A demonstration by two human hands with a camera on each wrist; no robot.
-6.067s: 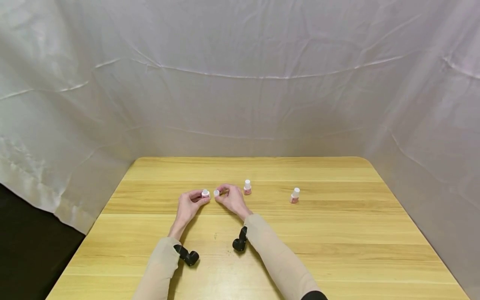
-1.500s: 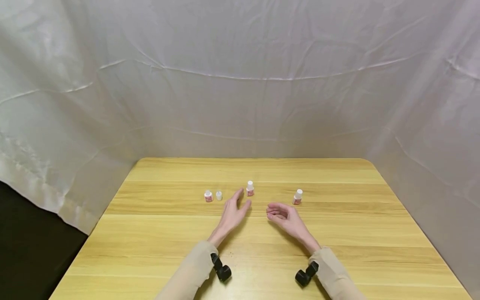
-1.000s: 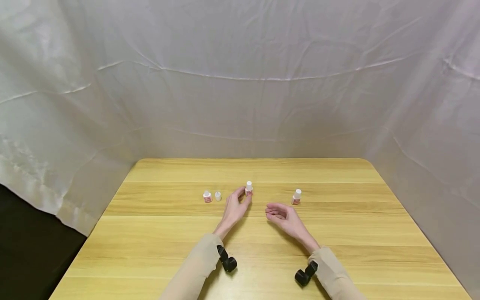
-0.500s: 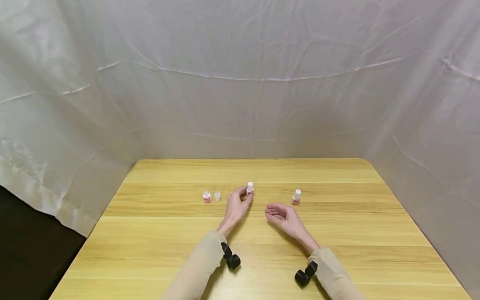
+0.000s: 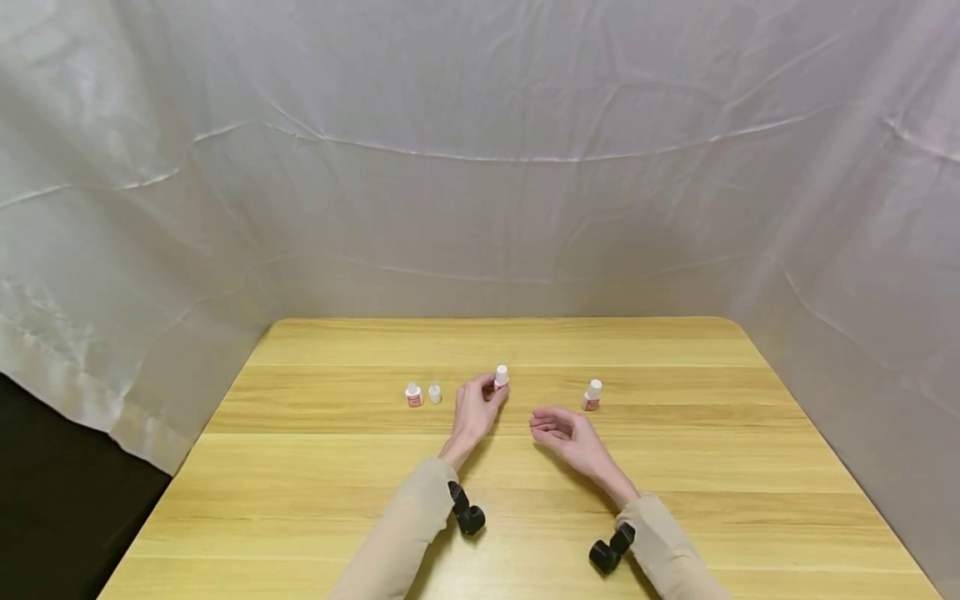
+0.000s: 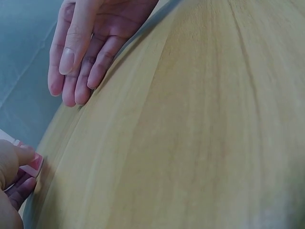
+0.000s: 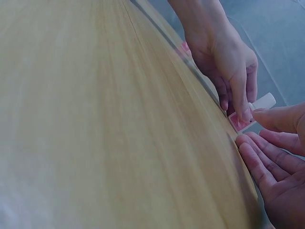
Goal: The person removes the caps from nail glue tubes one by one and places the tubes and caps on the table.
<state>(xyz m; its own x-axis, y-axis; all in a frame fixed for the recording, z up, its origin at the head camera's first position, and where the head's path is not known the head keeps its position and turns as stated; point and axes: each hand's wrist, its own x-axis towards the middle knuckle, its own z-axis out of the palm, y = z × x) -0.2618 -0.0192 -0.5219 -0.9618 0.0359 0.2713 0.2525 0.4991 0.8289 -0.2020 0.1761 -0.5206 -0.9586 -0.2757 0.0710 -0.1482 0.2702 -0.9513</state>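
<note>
My left hand [image 5: 474, 412] pinches a small white bottle [image 5: 502, 382] with a pink label and a tall white cap, between thumb and fingers. In the right wrist view this bottle [image 7: 242, 119] stands upright, its lower part partly covered by the left thumb. My right hand [image 5: 573, 442] lies to the right with loosely bent fingers and holds nothing. Left of the left hand stands a bottle with its cap off [image 5: 414, 397], and the loose white cap [image 5: 435, 394] sits beside it. A third, capped bottle [image 5: 592, 396] stands just beyond the right hand.
The wooden table [image 5: 712, 500] has rounded far corners. A pale grey sheet [image 5: 480, 233] hangs behind it and along both sides. Each sleeve carries a black wrist camera [image 5: 468, 510]. A dark area [image 5: 67, 492] lies beyond the left edge.
Earlier the left hand held the uncapped bottle and the right its cap; both now stand released. The left hand has moved right and gripped the middle bottle, while the right hand has lately stayed still.
</note>
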